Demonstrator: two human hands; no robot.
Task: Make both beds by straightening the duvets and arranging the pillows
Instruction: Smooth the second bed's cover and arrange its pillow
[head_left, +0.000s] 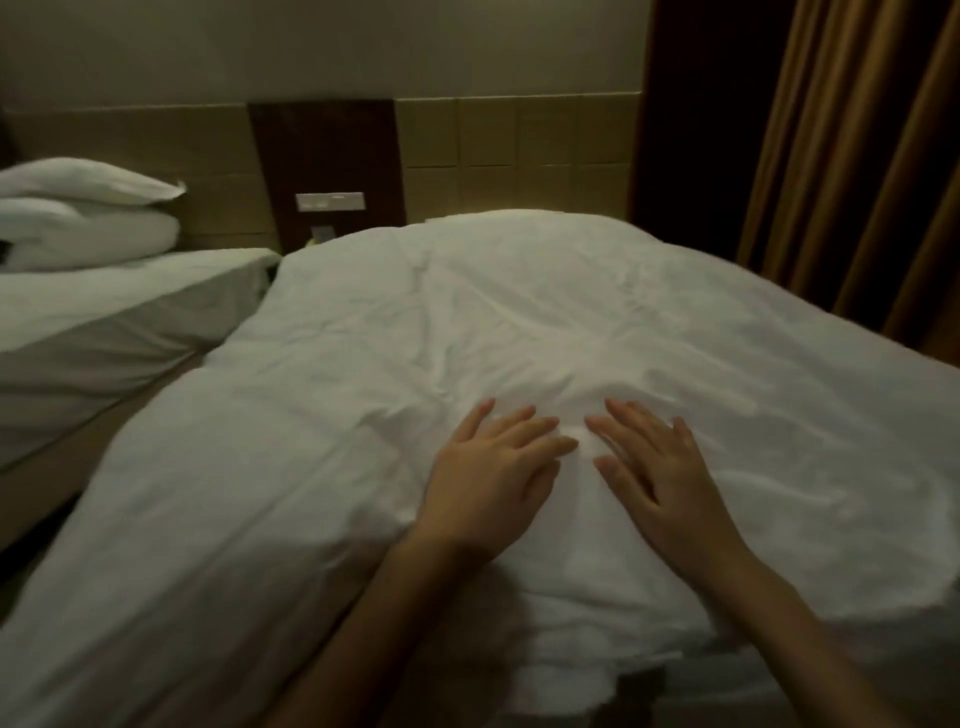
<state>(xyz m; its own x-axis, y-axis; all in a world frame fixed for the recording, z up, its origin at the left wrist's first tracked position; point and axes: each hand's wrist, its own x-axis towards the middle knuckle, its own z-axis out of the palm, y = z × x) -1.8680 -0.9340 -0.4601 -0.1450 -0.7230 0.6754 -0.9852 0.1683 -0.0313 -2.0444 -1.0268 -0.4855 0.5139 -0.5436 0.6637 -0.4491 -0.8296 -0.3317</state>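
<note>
A white duvet (519, 322) covers the near bed, wrinkled across its middle and bulging at the headboard end. My left hand (491, 467) lies flat on it near the foot end, fingers straight and spread. My right hand (660, 467) lies flat beside it, a small gap between the two. Both press on the cloth and hold nothing. On the second bed (104, 317) at the left, two white pillows (88, 213) are stacked against the headboard.
A dark wooden panel with a switch plate (330, 201) stands between the beds. Brown curtains (852, 156) hang along the right side. A narrow gap with a wooden bed frame (78, 452) separates the two beds.
</note>
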